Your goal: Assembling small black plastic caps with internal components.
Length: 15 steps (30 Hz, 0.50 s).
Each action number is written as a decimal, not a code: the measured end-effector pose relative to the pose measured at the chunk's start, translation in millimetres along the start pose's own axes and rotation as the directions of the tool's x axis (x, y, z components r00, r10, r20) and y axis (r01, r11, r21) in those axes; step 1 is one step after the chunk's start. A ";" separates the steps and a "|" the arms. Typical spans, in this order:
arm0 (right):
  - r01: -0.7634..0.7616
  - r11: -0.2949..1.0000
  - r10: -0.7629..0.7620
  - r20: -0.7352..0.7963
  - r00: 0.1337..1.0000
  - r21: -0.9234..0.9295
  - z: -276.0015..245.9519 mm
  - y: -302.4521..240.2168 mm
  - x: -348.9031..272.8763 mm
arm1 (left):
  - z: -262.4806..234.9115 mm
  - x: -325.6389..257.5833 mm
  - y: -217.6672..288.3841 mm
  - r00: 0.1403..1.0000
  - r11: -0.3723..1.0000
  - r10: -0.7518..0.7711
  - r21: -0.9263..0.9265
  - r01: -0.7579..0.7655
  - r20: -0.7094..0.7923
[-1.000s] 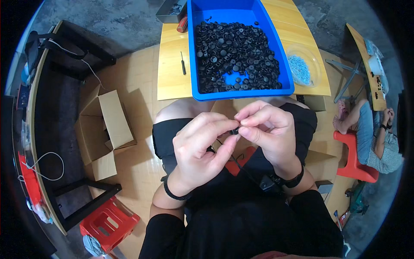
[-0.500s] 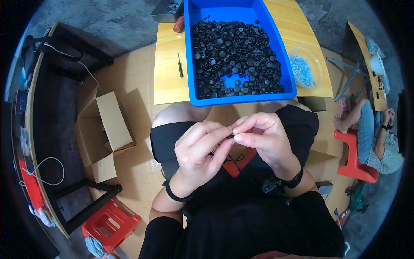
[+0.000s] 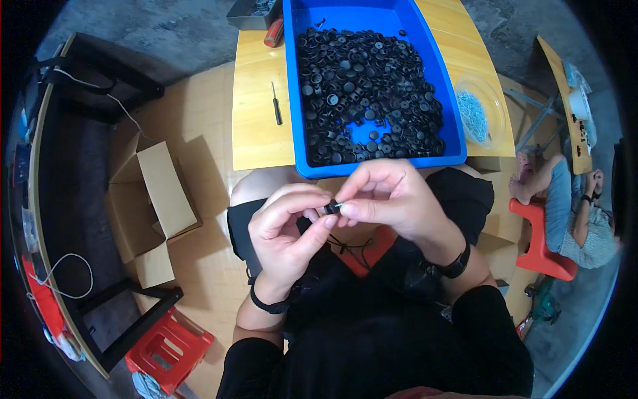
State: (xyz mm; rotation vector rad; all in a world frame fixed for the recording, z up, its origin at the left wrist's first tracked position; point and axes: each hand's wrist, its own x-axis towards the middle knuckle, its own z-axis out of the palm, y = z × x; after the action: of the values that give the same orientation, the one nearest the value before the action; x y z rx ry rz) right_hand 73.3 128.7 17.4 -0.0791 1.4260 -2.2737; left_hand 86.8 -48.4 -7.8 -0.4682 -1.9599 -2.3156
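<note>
Above my lap, my left hand (image 3: 287, 223) pinches a small black plastic part (image 3: 330, 208) between thumb and fingers. My right hand (image 3: 392, 203) meets it from the other side, with a thin silvery screw (image 3: 339, 205) between thumb and forefinger, its end at the black part. Just beyond my hands is a blue plastic bin (image 3: 385, 165), spread with many small round black plastic parts (image 3: 365, 80). Near its front, a patch of the bin's bottom shows through.
The wooden table (image 3: 256, 143) bears a small screwdriver (image 3: 276, 106), a red-handled tool (image 3: 274, 32), a grey tray (image 3: 256, 20) and a clear bowl of thin bluish-silver pieces (image 3: 472, 116). An open carton (image 3: 166, 193) and red stool (image 3: 169, 349) stand left. Another person (image 3: 585, 233) sits at right.
My hands have shifted slightly left and drawn a little apart. The black part and the silvery screw now show between the fingertips. The view has tilted slightly.
</note>
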 end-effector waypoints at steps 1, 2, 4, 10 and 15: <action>0.048 0.987 -0.045 0.026 0.999 -0.151 -1.3 -3.5 7.0 | -2.4 -0.8 -0.7 1.000 1.000 -0.001 -0.004 0.001 -0.004; 0.193 0.913 -0.227 -0.055 0.972 -0.359 -5.1 -3.9 18.5 | -5.0 -1.6 -1.6 0.999 0.996 -0.039 -0.086 0.036 -0.036; 0.115 0.708 -0.363 -0.219 0.906 -0.697 -14.7 -14.7 47.8 | -11.3 -2.6 -2.6 0.994 0.977 -0.084 -0.199 0.071 -0.063; -0.098 -0.105 -0.546 -0.025 0.838 -0.990 -23.2 -4.6 93.7 | -17.7 -6.6 -3.7 0.994 0.971 -0.102 -0.221 0.090 -0.043; -0.193 -0.156 -0.513 -0.088 0.854 -0.969 -25.1 -5.8 95.3 | -19.9 -10.6 0.7 0.994 0.975 -0.090 -0.211 0.076 -0.058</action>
State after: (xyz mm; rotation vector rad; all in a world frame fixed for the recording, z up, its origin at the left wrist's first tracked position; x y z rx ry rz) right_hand -21.1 113.5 -7.0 -0.2057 3.3283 -0.5049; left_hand 93.4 -69.3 -12.9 -0.3219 -1.7480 -2.5664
